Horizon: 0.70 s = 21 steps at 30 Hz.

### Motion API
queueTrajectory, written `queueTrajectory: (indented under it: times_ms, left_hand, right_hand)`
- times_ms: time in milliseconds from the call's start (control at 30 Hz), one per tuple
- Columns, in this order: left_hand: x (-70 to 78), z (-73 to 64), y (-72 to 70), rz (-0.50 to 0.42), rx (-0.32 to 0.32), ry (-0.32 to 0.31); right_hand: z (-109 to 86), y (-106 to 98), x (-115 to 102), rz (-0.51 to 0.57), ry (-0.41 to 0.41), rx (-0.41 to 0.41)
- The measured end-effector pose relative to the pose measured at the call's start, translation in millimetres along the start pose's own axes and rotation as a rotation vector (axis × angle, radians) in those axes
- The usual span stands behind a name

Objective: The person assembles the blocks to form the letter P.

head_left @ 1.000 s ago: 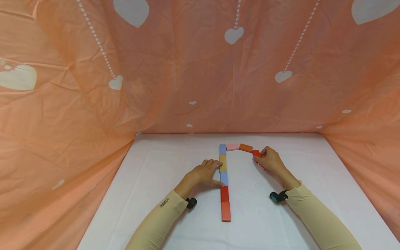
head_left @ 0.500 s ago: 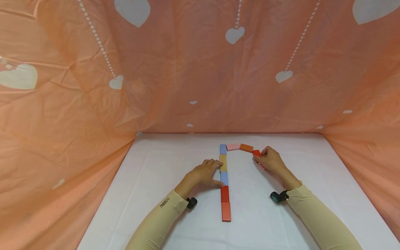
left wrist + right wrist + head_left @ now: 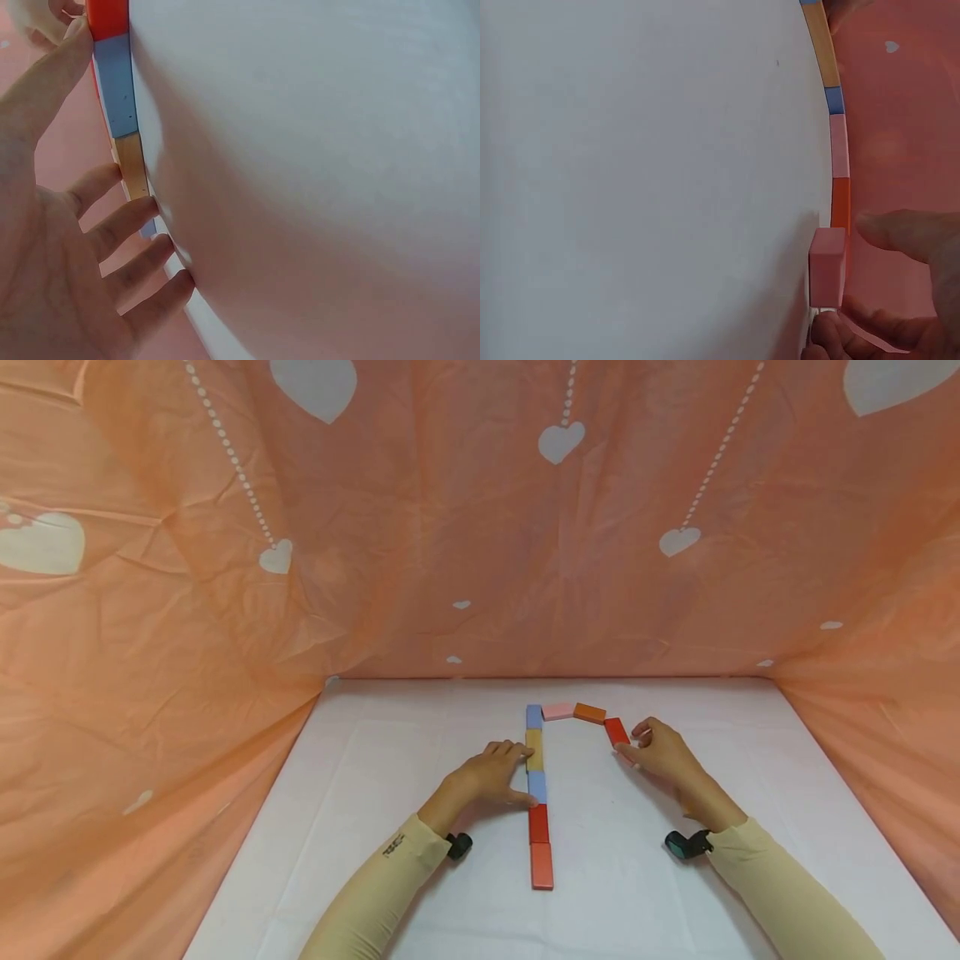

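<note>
A straight column of rectangular blocks runs toward me in the head view: blue [image 3: 533, 717], yellow [image 3: 534, 750], blue [image 3: 537, 787], red [image 3: 538, 823] and salmon-red [image 3: 542, 867]. From its far end a pink block [image 3: 557, 712], an orange block [image 3: 589, 713] and a red block [image 3: 617, 732] curve rightward. My left hand [image 3: 491, 775] is spread along the column, index fingertip at the yellow block and thumb at the blue-red joint. Beside the red block is my right hand [image 3: 667, 756], fingers loosely parted. A pink block [image 3: 827, 266] sits near its thumb and fingers in the right wrist view.
The blocks lie on a white-covered table [image 3: 420, 718]. An orange curtain [image 3: 450, 527] with white hearts hangs behind it and along both sides. Small dark cameras sit at the left wrist [image 3: 459, 846] and right wrist [image 3: 686, 845].
My right hand has loosened and drawn slightly right and toward me, uncovering more of the red block. The left hand and the column have stayed put.
</note>
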<state>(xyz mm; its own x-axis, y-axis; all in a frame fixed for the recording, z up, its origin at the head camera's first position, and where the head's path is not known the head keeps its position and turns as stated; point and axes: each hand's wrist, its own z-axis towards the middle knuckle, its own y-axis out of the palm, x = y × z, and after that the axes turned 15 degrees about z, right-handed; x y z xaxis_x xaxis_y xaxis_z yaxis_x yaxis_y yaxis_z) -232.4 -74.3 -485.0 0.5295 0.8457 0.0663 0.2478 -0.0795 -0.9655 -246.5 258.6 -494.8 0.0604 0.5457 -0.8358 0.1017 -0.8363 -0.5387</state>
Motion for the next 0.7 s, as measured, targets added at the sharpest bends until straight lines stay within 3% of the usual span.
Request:
queueTrajectory:
  times_ms: [333, 700]
  left_hand:
    - [-0.8, 1.4, -0.4, 0.006, -0.003, 0.003]
    - [0.4, 0.3, -0.5, 0.000, -0.009, 0.003]
  right_hand:
    - [-17.0, -5, 0, -0.024, 0.015, -0.024]
    - [-24.8, -1, 3, 0.028, 0.033, -0.018]
